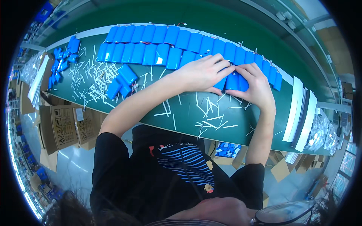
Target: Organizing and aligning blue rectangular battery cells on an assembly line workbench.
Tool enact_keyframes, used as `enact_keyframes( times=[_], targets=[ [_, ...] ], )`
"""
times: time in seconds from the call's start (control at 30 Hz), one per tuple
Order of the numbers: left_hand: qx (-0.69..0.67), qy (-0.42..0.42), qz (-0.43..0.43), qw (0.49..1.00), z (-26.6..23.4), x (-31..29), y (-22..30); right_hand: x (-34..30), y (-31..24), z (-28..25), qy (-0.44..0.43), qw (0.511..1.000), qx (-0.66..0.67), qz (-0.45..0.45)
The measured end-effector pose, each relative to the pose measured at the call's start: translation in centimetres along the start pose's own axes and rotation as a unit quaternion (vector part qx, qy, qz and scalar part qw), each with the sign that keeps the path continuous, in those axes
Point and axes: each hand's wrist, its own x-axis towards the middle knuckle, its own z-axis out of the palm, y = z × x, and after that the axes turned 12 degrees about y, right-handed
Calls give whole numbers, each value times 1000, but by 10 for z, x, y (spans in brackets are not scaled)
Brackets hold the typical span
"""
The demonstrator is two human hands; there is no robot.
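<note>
My left hand and my right hand come together over the near row of blue battery packs. The fingers of both curl at the packs' upper ends, fingertips almost meeting. Both thumbs press in at the lower ends, so the hands close round a pack between them. A small wire end shows by the fingertips, too small to make out clearly. Two long rows of blue wrapped packs lie side by side across the table, several with short leads at their far ends. My hands cover part of the near row.
Thin white strips lie heaped at left, with more scattered below my hands. Loose blue packs lie near the heap and others at the far left. Long white strips rest at the green table's right end. Cardboard boxes stand below the edge.
</note>
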Motion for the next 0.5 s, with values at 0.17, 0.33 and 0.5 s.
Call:
enact_keyframes(
  times=[0.17, 0.33, 0.5],
  targets=[
    [13, 21, -28, 999, 16, -2, 8, 1, -1, -3, -40, 996, 21, 80],
    [81, 51, -6, 995, 7, -8, 7, -6, -1, -34, -23, 998, 37, 53],
    [51, -25, -28, 998, 0, -20, -4, -13, -1, -40, -136, 964, 107, 201]
  ],
)
